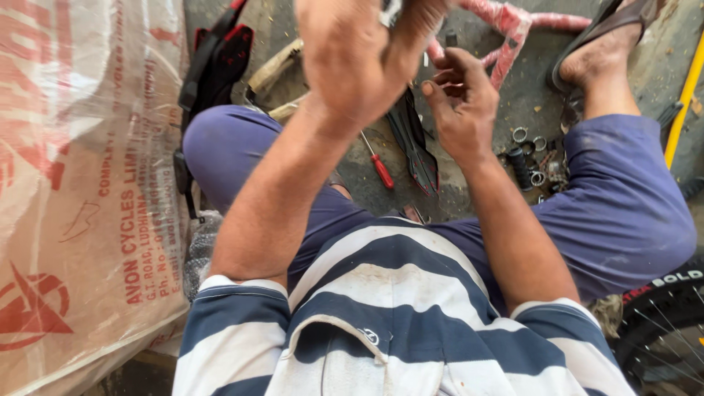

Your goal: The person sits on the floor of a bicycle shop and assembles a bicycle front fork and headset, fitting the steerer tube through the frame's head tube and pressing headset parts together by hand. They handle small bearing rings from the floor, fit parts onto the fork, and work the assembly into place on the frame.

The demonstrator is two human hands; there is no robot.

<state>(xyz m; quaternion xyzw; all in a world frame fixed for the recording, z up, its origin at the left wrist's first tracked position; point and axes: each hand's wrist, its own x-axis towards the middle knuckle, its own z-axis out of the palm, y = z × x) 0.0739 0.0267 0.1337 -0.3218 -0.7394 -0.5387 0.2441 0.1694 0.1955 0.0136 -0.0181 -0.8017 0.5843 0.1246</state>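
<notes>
Metal part (391, 10), small and pale, sits at the top edge of the head view, pinched in my left hand (359, 55). Most of it is hidden by my fingers, so I cannot tell what kind of piece it is. Left hand raised close to the camera, blurred, fingers curled shut around that piece. My right hand (458, 103) is just beside it and lower, fingers half bent, thumb and forefinger near each other, nothing in it that I can see.

Below the hands on the gritty floor: a red-handled screwdriver (379, 167), lying between my knees, and a dark pointed plastic piece (416, 147) just to its right. Near my right knee, a cluster of metal rings and a black cylinder (529, 158). A bike frame wrapped in pink plastic (513, 26) is at the top, beyond the hands. My right foot in a sandal (605, 37) rests near it. Big printed sack (81, 183) fills the left side. Black red-trimmed bag (220, 55) beside it. Bicycle tyre (664, 323) at lower right, yellow tube (686, 95) on the right edge. I am in blue trousers and a striped shirt.
</notes>
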